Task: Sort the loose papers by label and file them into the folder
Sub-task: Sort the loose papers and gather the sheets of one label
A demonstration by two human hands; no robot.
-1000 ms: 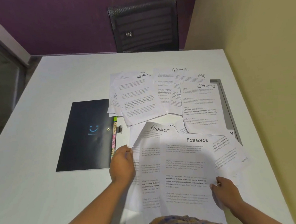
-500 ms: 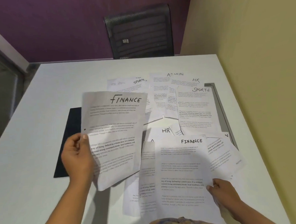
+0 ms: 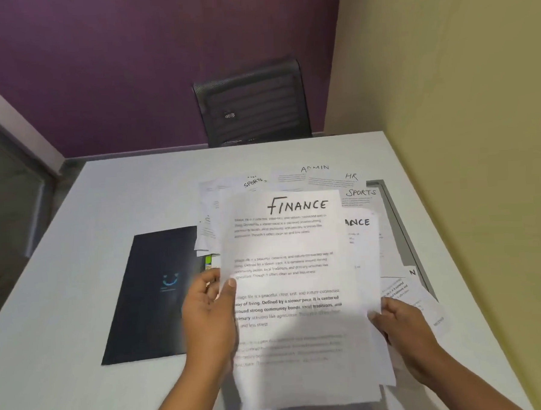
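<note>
Head view: my left hand [image 3: 210, 314] pinches the left edge of a FINANCE sheet [image 3: 291, 266], thumb on its face, holding it up just right of the folder [image 3: 161, 292], which lies flat on the table [image 3: 66, 341]. My right hand [image 3: 404, 329] grips the right edge of a second FINANCE sheet [image 3: 362, 247] behind it, farther from the folder. Other labelled papers [image 3: 293, 177] lie beyond. These sheets look light, limp and slick; I judge that gripping the side edges at mid-height stops them drooping or slipping apart.
</note>
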